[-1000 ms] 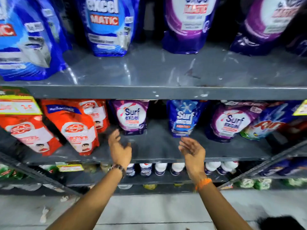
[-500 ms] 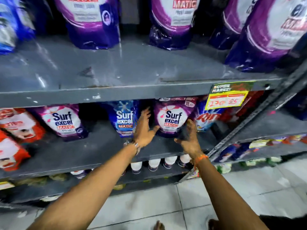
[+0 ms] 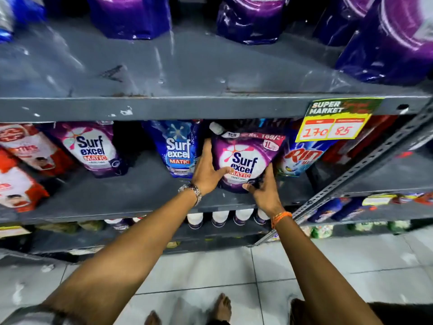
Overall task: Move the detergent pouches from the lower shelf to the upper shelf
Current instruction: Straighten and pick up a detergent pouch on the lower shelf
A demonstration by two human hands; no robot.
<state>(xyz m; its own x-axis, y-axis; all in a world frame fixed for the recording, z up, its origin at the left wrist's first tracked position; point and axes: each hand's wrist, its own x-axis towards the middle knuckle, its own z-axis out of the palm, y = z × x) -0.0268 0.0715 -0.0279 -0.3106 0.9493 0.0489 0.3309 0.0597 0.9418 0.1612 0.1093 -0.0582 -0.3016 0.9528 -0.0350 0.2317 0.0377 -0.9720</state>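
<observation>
I have the purple Surf Excel pouch at frame centre, standing on the lower shelf, long axis upright, spout cap at top leaning back. My left hand clasps its left edge; my right hand cups its lower right corner, fingers wrapped on it. The grey metal upper shelf runs across above, white tiled floor below.
</observation>
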